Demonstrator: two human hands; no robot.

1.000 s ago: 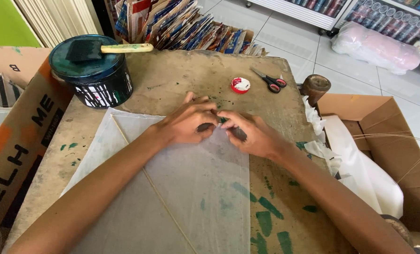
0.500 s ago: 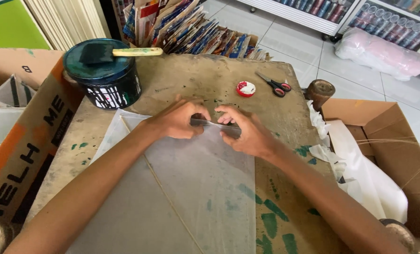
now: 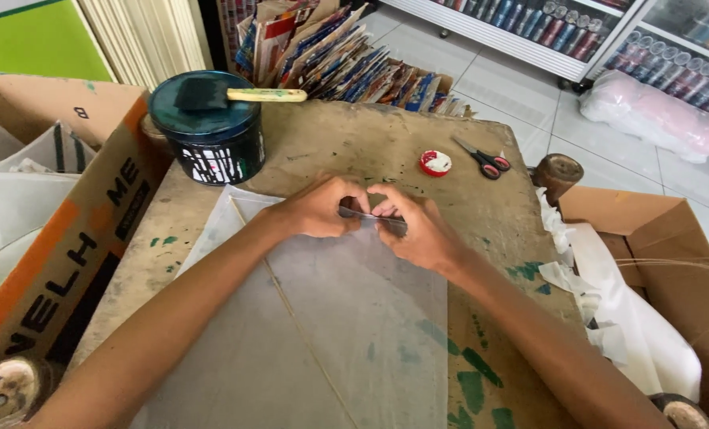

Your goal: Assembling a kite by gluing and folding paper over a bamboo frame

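Worn wood table point(image 3: 354, 147) w/ paint can point(image 3: 211, 143), tape roll point(image 3: 435, 163), scissors point(image 3: 485, 159), translucent sheet point(image 3: 330, 334).

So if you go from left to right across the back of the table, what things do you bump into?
Black tub with a brush on its lid → round red and white lid → scissors → brown wooden spool at the table's right edge.

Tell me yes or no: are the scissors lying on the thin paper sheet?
No, the scissors lie on the bare tabletop, beyond the sheet.
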